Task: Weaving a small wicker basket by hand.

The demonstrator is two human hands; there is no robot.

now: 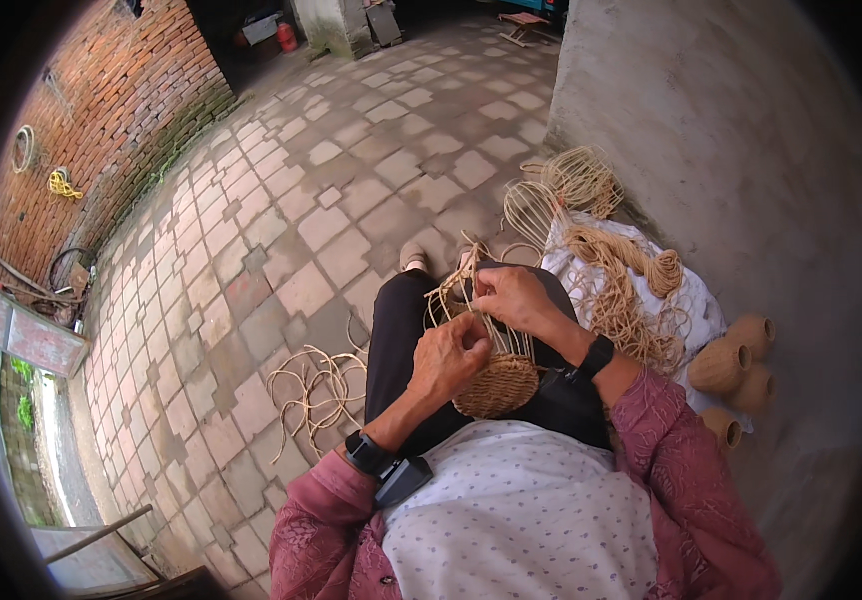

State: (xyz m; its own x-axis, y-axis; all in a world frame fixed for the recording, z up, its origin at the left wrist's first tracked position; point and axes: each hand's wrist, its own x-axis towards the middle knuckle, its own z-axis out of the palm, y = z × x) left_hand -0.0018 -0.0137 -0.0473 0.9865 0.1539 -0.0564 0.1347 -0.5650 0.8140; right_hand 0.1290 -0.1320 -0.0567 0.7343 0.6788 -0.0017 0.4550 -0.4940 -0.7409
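Observation:
A partly woven tan basket (496, 388) rests on my lap between my thighs, its tight woven end toward me. Long bare cane strands (518, 343) stretch from it toward my knees, some bent and crossing at the far end. My left hand (451, 357) is closed at the left side of these strands, its thumb and fingertips pinched on a strand. Just beyond and to the right, my right hand (514, 299) pinches a strand too, palm down. The exact grip is partly hidden by my fingers.
Loose cane (319, 385) lies on the paving left of my leg. To the right, a white sack (706, 300) carries a coiled cane bundle (616, 250). Several small woven vessels (719, 366) stand by the grey wall (731, 150). An open-ribbed cane piece (581, 180) sits beyond.

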